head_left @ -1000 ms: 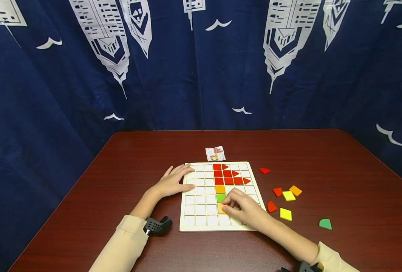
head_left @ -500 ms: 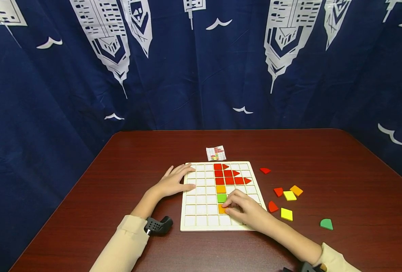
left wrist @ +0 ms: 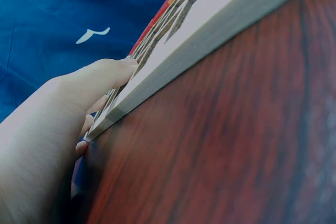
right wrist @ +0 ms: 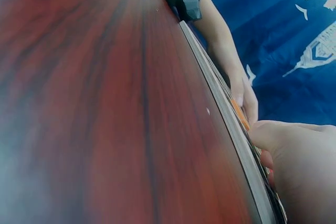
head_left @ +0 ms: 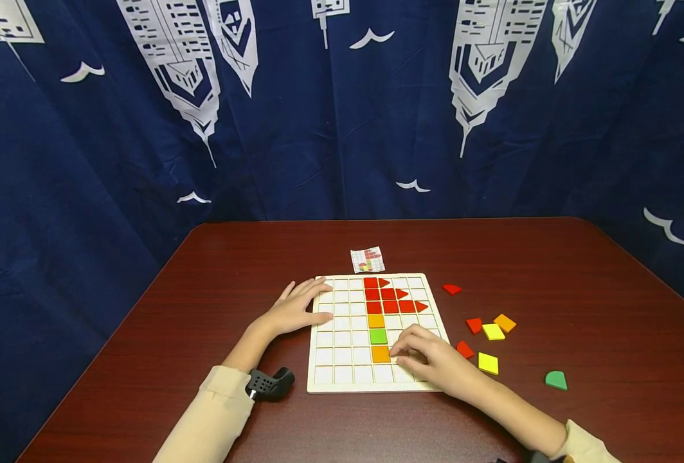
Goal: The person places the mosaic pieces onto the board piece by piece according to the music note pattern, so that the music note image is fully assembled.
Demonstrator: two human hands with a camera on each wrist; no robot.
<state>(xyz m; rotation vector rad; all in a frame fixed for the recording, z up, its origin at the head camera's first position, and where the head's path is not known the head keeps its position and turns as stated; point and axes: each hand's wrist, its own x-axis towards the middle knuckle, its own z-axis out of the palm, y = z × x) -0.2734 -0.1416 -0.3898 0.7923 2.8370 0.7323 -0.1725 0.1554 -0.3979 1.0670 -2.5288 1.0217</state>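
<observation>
A white grid board (head_left: 342, 373) lies flat on the table. My left hand (head_left: 288, 315) rests on its left edge, fingers and thumb spread over the rim; the left wrist view shows the thumb (left wrist: 113, 74) on top. An orange square tile (head_left: 380, 354) sits in a cell below a green square tile (head_left: 378, 336) and another orange square (head_left: 375, 321). Just right of the lower orange square is my right hand (head_left: 431, 360), its fingers loosely bent and nothing between thumb and fingertips. Red squares (head_left: 389, 294) and red triangles (head_left: 421, 307) fill cells in the upper rows.
Right of the board lie loose pieces: red ones (head_left: 451, 289), yellow squares (head_left: 488, 363), an orange square (head_left: 504, 323) and a green rounded piece (head_left: 556, 380). A small pattern card (head_left: 368, 260) lies behind the board. A blue curtain (head_left: 296, 128) hangs beyond the table.
My right hand has let go of the lower orange square and drawn slightly right, leaving it in its cell. The left hand has stayed put.
</observation>
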